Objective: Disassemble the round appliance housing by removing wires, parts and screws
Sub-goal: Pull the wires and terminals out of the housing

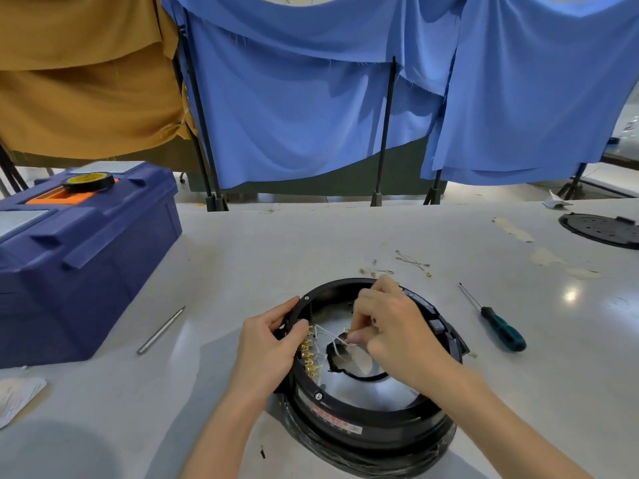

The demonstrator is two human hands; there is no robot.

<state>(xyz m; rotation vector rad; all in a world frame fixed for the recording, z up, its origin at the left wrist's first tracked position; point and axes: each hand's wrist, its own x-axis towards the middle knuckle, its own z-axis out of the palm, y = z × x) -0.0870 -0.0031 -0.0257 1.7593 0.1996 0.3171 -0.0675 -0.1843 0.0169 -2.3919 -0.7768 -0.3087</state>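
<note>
Blue cloth (311, 98) and mustard cloth (86, 81) hang on black stands behind a pale table (242, 254), and from the head view that table carries everything I can see to work with. At its near middle sits the round housing (363, 420), black, open side up, with a shiny metal floor inside and a row of brass terminals (307, 354) along its left inner wall. My operator's left hand (269, 344) comes in from below with the wrist nearly straight — fingers curled over the left rim, thumb tip just beside the terminals, so it grips the housing by that rim. The right hand (390, 326) reaches in from the right and down into the bowl, knuckles up, fingers bunched; thumb and forefinger are pressed together on a white wire (333, 342) near its brass end, above the dark opening in the metal floor. A silver screw (318, 396) sits in the near rim. Beyond the housing lie loose wires (413, 262) on the table; to its right, well apart, a green-handled screwdriver (498, 323); to its left a metal rod (160, 330). A blue toolbox (79, 254) stands at far left with a tape roll (88, 182) on its lid — and a black round plate (601, 231) lies at the far right edge.
</note>
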